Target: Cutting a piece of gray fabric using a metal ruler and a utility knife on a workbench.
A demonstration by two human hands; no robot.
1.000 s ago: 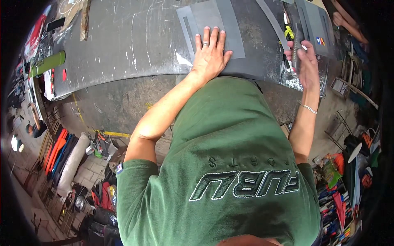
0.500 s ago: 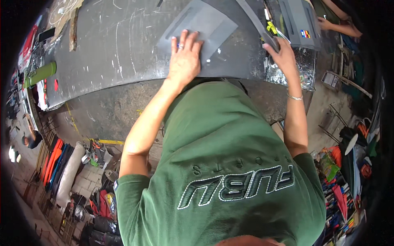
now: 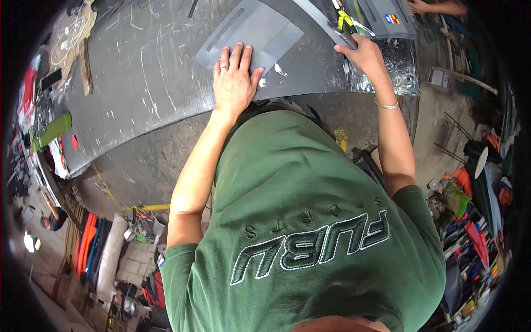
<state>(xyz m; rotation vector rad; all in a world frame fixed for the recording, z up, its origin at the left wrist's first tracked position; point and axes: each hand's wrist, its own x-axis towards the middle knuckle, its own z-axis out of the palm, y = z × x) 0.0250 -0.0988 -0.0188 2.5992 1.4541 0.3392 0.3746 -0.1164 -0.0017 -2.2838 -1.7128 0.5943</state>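
My left hand [image 3: 235, 83] lies flat with fingers stretched over the near edge of a thin grey sheet [image 3: 260, 27], which has a darker strip along its left side. The sheet rests at an angle on the dark worktable [image 3: 149, 61]. At the right, my right hand [image 3: 366, 56] is closed round the dark end of a long flat grey strip [image 3: 316, 15]. The strip slants away to the far left, beyond the picture's edge. Its far end is out of view. Next to it are a yellow-handled tool [image 3: 344, 19] and a grey panel [image 3: 381, 14] with a small coloured label.
Clear plastic [image 3: 409, 61] covers the table's right corner. A green roll [image 3: 52, 130], a dark phone [image 3: 51, 79] and a wooden stick [image 3: 86, 66] lie at the left. Another person's arm [image 3: 442, 6] reaches in at the far right. Material rolls [image 3: 112, 254] stand on the floor.
The whole view has shifted and turned a little. My left thumb is now spread out to the side on the sheet. My right hand keeps hold of the strip.
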